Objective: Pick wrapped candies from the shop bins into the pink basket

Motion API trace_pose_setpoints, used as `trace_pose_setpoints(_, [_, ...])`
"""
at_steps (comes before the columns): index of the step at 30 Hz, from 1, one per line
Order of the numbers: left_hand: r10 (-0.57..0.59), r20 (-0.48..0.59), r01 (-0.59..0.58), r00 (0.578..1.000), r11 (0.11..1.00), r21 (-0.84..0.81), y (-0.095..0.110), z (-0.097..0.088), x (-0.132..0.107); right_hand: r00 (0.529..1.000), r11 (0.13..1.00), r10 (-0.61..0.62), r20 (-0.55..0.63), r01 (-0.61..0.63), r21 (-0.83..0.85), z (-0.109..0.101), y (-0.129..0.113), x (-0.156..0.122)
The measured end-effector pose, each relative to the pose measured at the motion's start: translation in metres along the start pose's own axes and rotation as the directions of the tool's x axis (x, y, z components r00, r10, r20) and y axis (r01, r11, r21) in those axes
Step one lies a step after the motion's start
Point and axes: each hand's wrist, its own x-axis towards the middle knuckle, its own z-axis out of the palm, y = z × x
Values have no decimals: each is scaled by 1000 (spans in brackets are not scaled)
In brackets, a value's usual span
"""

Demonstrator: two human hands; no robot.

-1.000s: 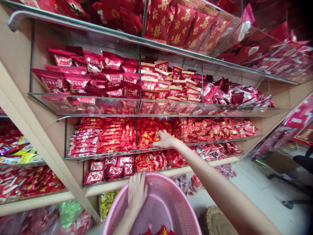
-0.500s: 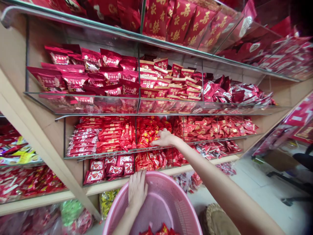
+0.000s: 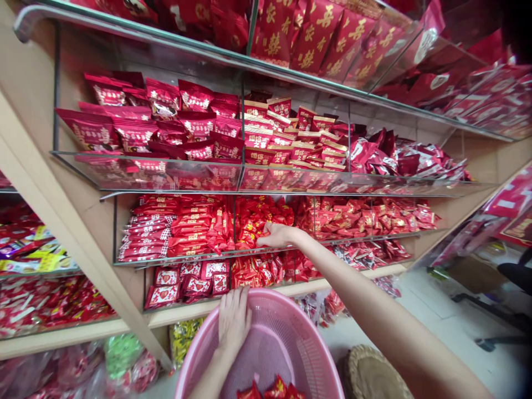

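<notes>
My left hand is closed over the far rim of a pink plastic basket, with its fingers bent inside. A few red candy packets lie at the bottom of the basket. My right hand reaches into a shelf compartment of small red candies with yellow print. Its fingers are curled together at the front of that pile, and a bit of red wrapper shows at the fingertips. How many candies they hold is hidden.
Glass dividers split the shelves, which hold red snack packets. A wooden post stands at left. Bagged goods lie below the bottom ledge. On the floor at right are a round woven stool and a dark chair base.
The fingers of my right hand have drawn together and dipped slightly in the candy pile. My left hand stays on the basket rim. The view has shifted a little.
</notes>
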Motion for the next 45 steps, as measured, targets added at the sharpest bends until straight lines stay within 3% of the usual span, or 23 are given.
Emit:
trace_pose_setpoints(4, [1, 2, -1, 1000, 1000, 7, 0, -1, 0, 992, 1000, -9, 127, 9, -2, -1, 2, 0])
trace_pose_setpoints(15, [6, 3, -6, 1000, 1000, 4, 1, -2, 1, 994, 992, -76, 75, 68, 109, 2, 16, -1])
trace_pose_setpoints(26, [-2, 17, 1, 1000, 1000, 9, 4, -2, 2, 961, 942, -196, -195, 240, 235, 20, 35, -2])
trace_pose_setpoints(35, [3, 28, -4, 1000, 1000, 23, 5, -3, 2, 908, 922, -163, -386, 280, 268, 26, 37, -4])
trace_pose_setpoints(41, [-3, 43, 1, 999, 999, 38, 6, -3, 3, 832, 799, -34, -554, 356, 484, 16, 39, -10])
trace_pose_setpoints(45, [0, 64, -2, 998, 999, 34, 8, -8, 5, 798, 678, -37, -602, 462, 571, 7, 36, -45])
